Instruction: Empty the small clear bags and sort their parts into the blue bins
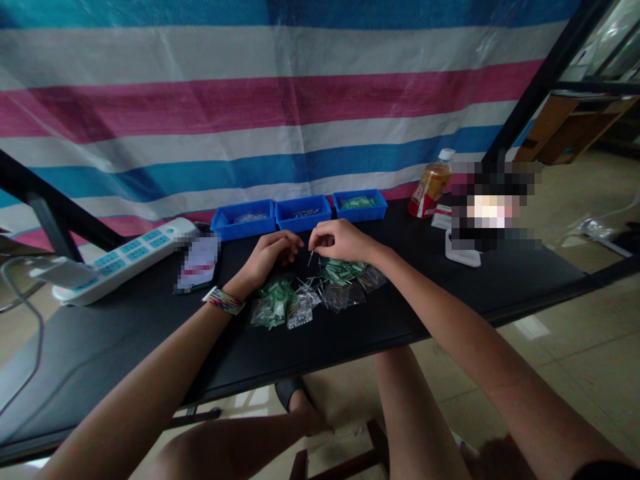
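The right hand [340, 240] pinches a thin pin [311, 258]. The left hand [275, 251] is half-curled; whether it holds anything cannot be determined. Bags [275, 304] lie near, blue trays [305, 222] far.

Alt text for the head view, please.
A person's right hand pinches a thin rod beside the left hand, above small clear plastic bags on a black table. Three blue bins stand behind; white power strip at left, drink bottle at right.
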